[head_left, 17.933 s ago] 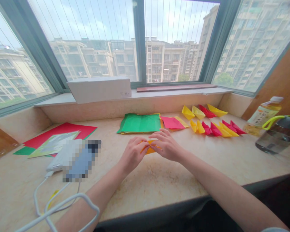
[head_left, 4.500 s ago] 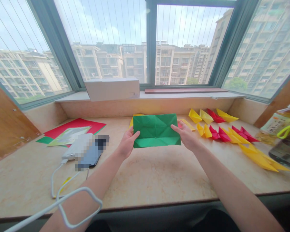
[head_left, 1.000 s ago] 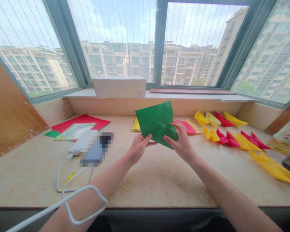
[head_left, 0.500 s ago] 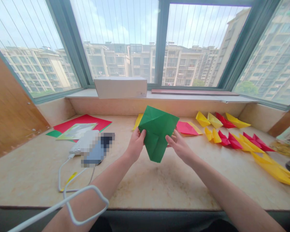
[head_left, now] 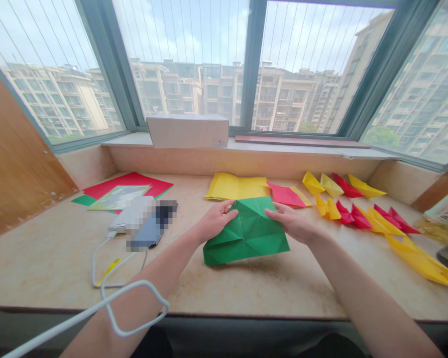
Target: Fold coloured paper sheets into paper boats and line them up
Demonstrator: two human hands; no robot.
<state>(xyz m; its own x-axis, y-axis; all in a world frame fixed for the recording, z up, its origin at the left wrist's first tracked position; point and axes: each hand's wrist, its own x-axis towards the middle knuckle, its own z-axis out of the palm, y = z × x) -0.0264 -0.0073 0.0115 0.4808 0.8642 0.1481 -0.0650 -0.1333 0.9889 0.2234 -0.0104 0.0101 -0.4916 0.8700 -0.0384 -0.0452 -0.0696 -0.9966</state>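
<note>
With the green sheet [head_left: 252, 233] as the centre of the clock and the window at 12, the left hand [head_left: 217, 222] pinches its edge near 11 o'clock, thumb on top, and the right hand [head_left: 291, 223] pinches it near 1, its fingers mostly hidden. The sheet is held tilted over the near part of the counter [head_left: 276, 288]; whether its near left corner touches is unclear. Creases cross it and meet near the middle, but it lies mostly spread, so I judge its folding only begun, with most of the shaping left. Finished-looking work is on the right: a back row [head_left: 312, 184] of four pointed pieces at 2 o'clock, a front row [head_left: 353, 217] of four between 2 and 3, and a large yellow piece [head_left: 418, 259] just past 3. By my reading, the flat yellow stack [head_left: 237, 186] at 12, also creased, and the pink sheet [head_left: 286, 194] at 1 to 2 are not yet shaped, nor is the red sheet [head_left: 134, 180] at 10.
</note>
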